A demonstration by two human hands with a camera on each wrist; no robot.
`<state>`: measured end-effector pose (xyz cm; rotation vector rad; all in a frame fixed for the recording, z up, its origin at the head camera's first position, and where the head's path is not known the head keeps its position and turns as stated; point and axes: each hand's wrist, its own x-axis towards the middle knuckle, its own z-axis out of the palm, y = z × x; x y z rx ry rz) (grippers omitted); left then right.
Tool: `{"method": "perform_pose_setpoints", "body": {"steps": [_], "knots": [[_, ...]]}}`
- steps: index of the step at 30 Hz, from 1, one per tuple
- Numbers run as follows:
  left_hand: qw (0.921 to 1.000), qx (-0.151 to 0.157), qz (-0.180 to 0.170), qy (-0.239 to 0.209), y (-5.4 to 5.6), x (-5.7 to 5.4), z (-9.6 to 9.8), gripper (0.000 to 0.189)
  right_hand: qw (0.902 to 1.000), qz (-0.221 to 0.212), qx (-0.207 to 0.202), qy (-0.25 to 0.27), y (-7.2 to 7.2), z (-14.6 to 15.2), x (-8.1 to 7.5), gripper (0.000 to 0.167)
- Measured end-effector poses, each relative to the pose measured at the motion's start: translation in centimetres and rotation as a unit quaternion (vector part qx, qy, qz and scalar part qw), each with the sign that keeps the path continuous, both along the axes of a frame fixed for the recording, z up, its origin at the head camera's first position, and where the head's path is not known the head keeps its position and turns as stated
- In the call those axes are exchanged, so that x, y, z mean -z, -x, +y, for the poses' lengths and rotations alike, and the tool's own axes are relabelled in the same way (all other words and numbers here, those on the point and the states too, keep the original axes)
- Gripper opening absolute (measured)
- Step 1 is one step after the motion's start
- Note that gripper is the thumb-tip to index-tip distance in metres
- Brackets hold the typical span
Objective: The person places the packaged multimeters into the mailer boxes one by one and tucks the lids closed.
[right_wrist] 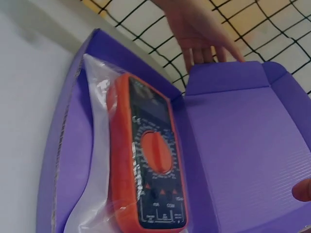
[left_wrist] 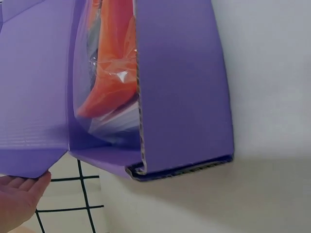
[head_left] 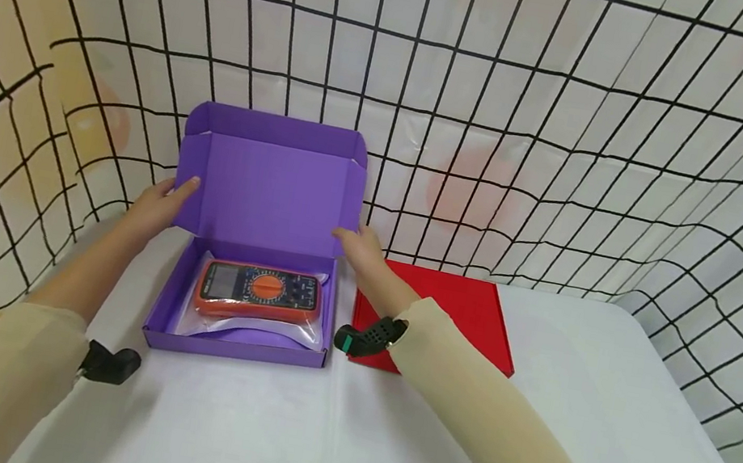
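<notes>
A purple cardboard box (head_left: 233, 351) stands with its lid (head_left: 268, 190) raised at the back. Inside lies an orange and black digital multimeter (head_left: 256, 302) in a clear plastic bag (right_wrist: 99, 145), its dial facing up. My left hand (head_left: 157, 210) grips the lid's left side flap, thumb on the inner face and the other fingers behind. On the opposite flap my right hand (head_left: 362, 253) pinches the lid's right side, thumb inside, its other fingers mostly hidden. The left wrist view shows the left fingers (left_wrist: 30, 186) at the flap's edge.
A flat red box (head_left: 455, 303) lies right of the purple one, partly under my right forearm. Black wire mesh (head_left: 469, 133) rises along the back and both sides. White cloth (head_left: 578, 364) covers the table.
</notes>
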<state>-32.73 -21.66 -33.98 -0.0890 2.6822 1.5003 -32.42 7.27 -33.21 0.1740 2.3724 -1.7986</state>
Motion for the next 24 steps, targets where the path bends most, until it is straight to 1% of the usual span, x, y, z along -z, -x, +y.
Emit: {"method": "perform_pose_setpoints", "body": {"steps": [4, 9, 12, 15, 19, 24], "knots": [[0.9997, 0.004, 0.012, -0.019, -0.4, 0.1, 0.1, 0.08, 0.9999, 0.003, -0.008, -0.005, -0.4, 0.0, 0.1, 0.056], [0.9985, 0.015, 0.019, -0.05, -1.0, 0.5, -0.1, 0.077, 0.9997, 0.002, -0.019, -0.018, -1.0, -0.2, 0.1, 0.059], [0.9979, 0.018, 0.027, -0.056, -1.3, 0.7, -0.1, 0.075, 0.9996, 0.002, -0.02, -0.02, -1.2, -0.2, 0.1, 0.061], [0.997, 0.029, 0.032, -0.065, -1.5, 0.8, 0.0, 0.074, 0.9997, 0.004, -0.019, -0.016, -1.4, -0.3, 0.1, 0.061], [0.9944, 0.047, 0.035, -0.088, -1.7, 1.0, -0.1, 0.072, 0.9997, 0.004, -0.024, -0.01, -1.5, -0.2, 0.2, 0.06], [0.9906, 0.058, 0.042, -0.117, -1.9, 1.2, -0.2, 0.069, 0.9996, 0.006, -0.025, -0.007, -1.5, -0.2, 0.5, 0.057]]}}
